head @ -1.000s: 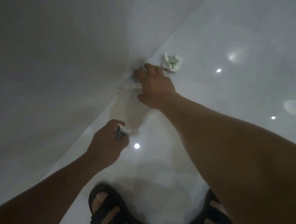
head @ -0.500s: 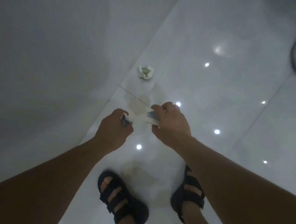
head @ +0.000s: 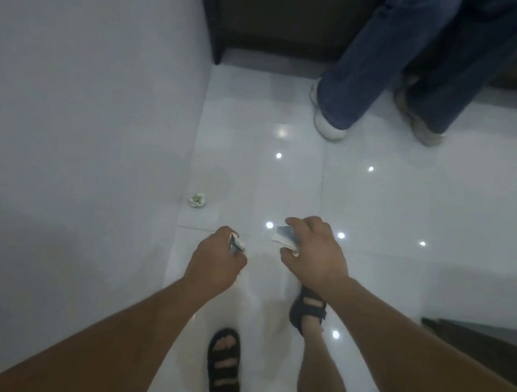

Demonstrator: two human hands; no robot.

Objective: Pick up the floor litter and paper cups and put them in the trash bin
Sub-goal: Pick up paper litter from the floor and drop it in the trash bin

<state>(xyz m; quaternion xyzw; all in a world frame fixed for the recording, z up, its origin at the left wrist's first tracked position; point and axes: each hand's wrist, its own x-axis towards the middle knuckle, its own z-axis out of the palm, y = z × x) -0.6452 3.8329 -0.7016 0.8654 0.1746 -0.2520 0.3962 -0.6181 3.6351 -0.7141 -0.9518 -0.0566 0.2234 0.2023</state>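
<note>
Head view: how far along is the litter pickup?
Done: two pieces are off the floor. In hand: the left hand grips a small crumpled scrap, and the right hand holds a folded paper piece. Left: a crumpled green-and-white wad lies on the floor beside the wall. No trash bin is in view, so nothing shows as binned.

You stand on a glossy white tile floor (head: pixel 377 202) dotted with small bright light reflections (head: pixel 278 155). A plain pale wall (head: pixel 84 113) fills your 9 o'clock side. Dark furniture (head: pixel 286 13) spans 12 o'clock, and another dark edge (head: pixel 478 342) sits at 4 o'clock.
</note>
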